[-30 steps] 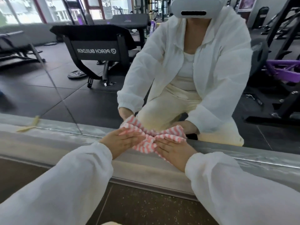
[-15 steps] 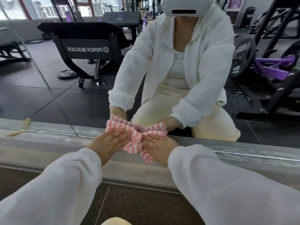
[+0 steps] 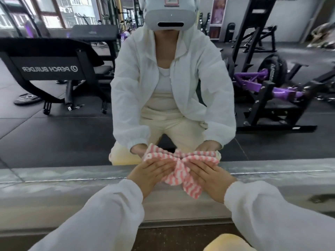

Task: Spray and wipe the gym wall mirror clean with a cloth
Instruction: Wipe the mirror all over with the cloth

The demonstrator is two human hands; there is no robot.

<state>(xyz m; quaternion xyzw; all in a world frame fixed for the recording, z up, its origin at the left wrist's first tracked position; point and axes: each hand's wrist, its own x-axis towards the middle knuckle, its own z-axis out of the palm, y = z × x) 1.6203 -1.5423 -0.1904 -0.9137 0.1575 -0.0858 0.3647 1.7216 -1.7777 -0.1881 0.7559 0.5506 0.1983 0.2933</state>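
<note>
Compared with one second ago, both hands and the cloth have moved to the right along the bottom of the mirror, and the reflected person now sits in the middle of the view. The bunched shape of the cloth is the same as before.

The left hand lies with straight fingers, close together, pressing the left part of the cloth against the mirror. To the right of this hand the pink and white striped cloth is gathered in the middle like a bow, and one corner hangs down below the hands. The right hand presses the right part of the cloth in the same flat way, fingers straight and together.

Below both hands runs the pale ledge at the foot of the mirror, and under it a dark speckled floor. Beyond the left hand the glass reflects a black bench with mirrored white letters, standing on dark floor mats. Beyond the right hand it reflects a black and purple weight machine. White sleeves cover both arms.
</note>
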